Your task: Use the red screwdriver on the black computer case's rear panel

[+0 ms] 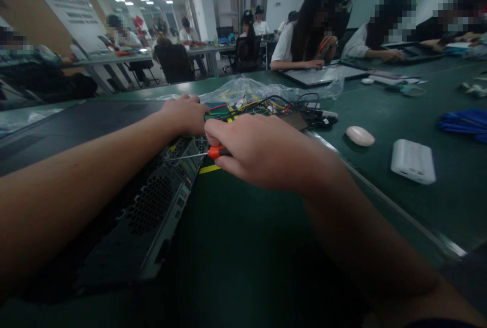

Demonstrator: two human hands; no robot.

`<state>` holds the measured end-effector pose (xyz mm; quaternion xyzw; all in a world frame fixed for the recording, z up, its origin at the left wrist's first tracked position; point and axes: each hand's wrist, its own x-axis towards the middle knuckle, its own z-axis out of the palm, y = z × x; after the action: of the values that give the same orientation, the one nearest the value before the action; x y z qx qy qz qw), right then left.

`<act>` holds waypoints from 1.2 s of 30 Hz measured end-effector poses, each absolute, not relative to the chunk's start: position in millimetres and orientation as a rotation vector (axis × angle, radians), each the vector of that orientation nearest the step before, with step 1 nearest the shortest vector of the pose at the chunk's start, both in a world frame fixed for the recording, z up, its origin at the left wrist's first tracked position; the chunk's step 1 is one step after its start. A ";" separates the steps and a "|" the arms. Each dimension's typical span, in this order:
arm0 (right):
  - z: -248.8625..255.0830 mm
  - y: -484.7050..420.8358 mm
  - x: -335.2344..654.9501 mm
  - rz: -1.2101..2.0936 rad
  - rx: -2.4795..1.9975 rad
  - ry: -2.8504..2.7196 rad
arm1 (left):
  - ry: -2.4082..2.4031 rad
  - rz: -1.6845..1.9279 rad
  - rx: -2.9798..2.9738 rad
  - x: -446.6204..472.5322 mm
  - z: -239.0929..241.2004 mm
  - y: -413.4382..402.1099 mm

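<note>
Green worktop [247,247] fills a wide workroom where other people sit at further tables. On it a dark computer case [152,216] lies on its side, rear panel toward the camera. The left hand [184,114] rests on the case's far end, and I cannot tell its fingers' grip. The right hand [258,150], just right of the case, has its fingers pinched around an orange-handled screwdriver [213,152], whose shaft points left at the rear panel. Tangled cables [281,105] lie just behind.
</note>
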<state>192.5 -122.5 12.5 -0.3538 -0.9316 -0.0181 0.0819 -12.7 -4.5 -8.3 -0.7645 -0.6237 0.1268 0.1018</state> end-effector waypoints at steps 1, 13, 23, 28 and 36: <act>12.7 -122.6 192.5 -0.057 -1.057 -2.782 | -1.847 0.371 -2.258 -12.9 -8.4 -4.0; 13.9 -122.7 191.9 -0.065 -1.078 -2.806 | -1.834 0.330 -2.268 -17.2 -12.6 1.4; 13.9 -122.9 192.7 -0.044 -1.088 -2.800 | -1.857 0.339 -2.270 -14.6 -10.4 -1.0; 13.7 -122.9 192.7 -0.054 -1.089 -2.800 | -1.814 0.381 -2.268 -13.8 -9.2 -2.8; 18.2 -125.2 192.8 -0.064 -1.108 -2.803 | -1.817 0.364 -2.263 -12.7 -8.5 -5.7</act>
<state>192.8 -125.2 18.2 -0.3668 -0.9279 -0.0212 0.0636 -12.7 -5.7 -8.5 -0.7692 -0.6175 0.1236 0.1084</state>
